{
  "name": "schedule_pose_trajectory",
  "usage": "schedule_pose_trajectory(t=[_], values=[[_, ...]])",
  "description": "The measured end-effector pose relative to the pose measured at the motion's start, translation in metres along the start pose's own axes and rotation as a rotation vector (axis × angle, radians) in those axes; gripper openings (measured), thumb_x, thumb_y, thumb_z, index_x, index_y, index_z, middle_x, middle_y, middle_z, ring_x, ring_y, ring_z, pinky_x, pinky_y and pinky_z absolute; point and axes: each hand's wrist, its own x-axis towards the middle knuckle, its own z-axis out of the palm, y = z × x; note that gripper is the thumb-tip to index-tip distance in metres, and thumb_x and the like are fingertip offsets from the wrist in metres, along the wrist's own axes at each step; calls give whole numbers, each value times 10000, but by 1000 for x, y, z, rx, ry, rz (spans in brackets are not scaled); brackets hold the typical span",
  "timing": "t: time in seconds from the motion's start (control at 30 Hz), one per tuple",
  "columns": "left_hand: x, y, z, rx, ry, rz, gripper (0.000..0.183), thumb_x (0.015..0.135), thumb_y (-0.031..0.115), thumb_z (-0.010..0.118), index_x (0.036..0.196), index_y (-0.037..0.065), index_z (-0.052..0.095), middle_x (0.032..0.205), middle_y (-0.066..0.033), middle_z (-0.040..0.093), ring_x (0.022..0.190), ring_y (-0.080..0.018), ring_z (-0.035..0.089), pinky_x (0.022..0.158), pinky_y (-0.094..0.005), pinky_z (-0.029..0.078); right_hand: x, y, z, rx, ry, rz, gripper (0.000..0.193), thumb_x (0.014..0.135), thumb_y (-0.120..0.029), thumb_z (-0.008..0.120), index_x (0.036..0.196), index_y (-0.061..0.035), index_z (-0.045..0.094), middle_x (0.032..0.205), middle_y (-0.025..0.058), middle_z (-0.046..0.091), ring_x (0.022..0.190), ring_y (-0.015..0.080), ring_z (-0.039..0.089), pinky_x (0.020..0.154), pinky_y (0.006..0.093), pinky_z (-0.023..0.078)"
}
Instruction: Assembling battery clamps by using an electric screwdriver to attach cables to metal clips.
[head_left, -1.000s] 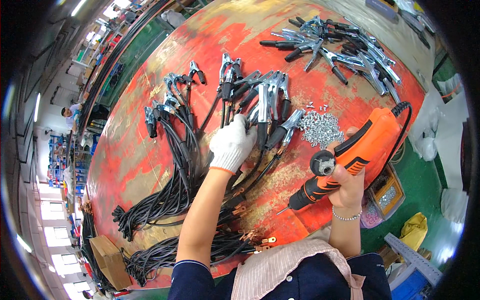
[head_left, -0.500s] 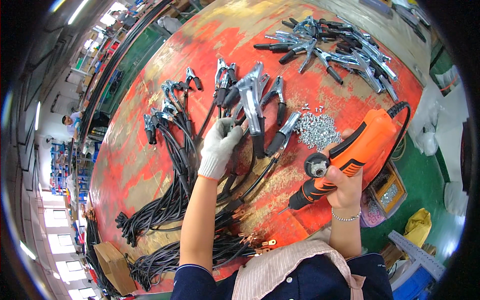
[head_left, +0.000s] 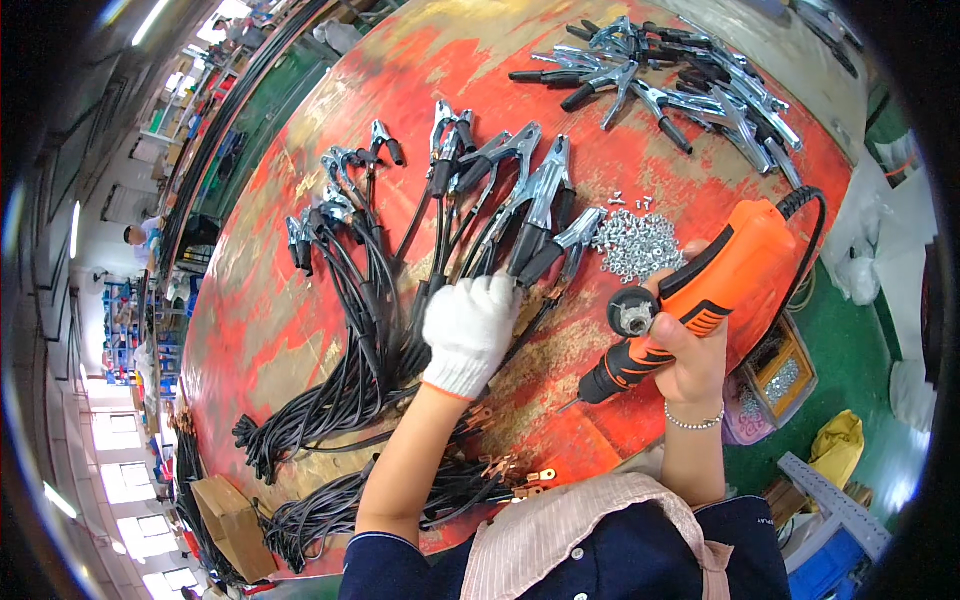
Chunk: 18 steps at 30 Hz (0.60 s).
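Observation:
My left hand [head_left: 468,330], in a white knit glove, is closed at the rear of several silver spring clamps with black grips. Its curled fingers are around a black cable just below a clamp [head_left: 545,195], though the glove hides most of that cable. An orange and black power screwdriver [head_left: 735,265] is in my bare right hand [head_left: 690,365], its bit pointing down and left. A round dark part with a metal centre [head_left: 633,312] stands out beside my right thumb. Small metal nuts [head_left: 637,246] lie piled between the clamps and the screwdriver.
Many loose clamps [head_left: 690,90] are heaped at the far right of the worn red table [head_left: 290,350]. Bundled black cables [head_left: 330,410] spread across the near left, copper lugs [head_left: 540,476] at some ends. The screwdriver's cord [head_left: 822,225] loops right. A cardboard box [head_left: 232,525] stands lower left.
The raised clamp has come down among the other clamps on the table. My left hand has moved down and right, its back turned up. The screwdriver stays nearly in place.

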Motion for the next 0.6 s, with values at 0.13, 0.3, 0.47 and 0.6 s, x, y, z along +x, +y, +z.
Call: schedule_pose_trajectory(t=[0.13,0.3,0.47,0.6], values=[[-1,13,26,63,-8,-94,233,797,274,588,868,52,587,809,-112,609,714,-277,599,598,-409,480,-2,2,3,96,-13,27,703,673,15,777,1243,-78,376,945,131,624,853,197,627,773,345,522],[9,24,33,-23,-20,-390,263,886,284,448,888,59,583,788,-119,601,726,-314,584,616,-445,483,-4,0,2,101,-43,17,698,675,32,768,1243,-78,377,950,127,623,853,197,628,750,336,531],[38,38,-1,-244,-455,-598,404,951,383,299,978,65,548,913,-150,635,821,-350,639,688,-478,498,-3,-8,-3,120,-31,30,700,674,32,770,1242,-80,376,949,118,623,857,192,627,750,329,531],[38,35,13,-293,-370,-599,376,941,368,330,1224,155,455,988,-177,625,861,-368,629,746,-459,487,-1,-9,-7,15,28,-19,692,702,-31,749,1278,-94,370,931,94,579,817,147,593,711,286,517]])
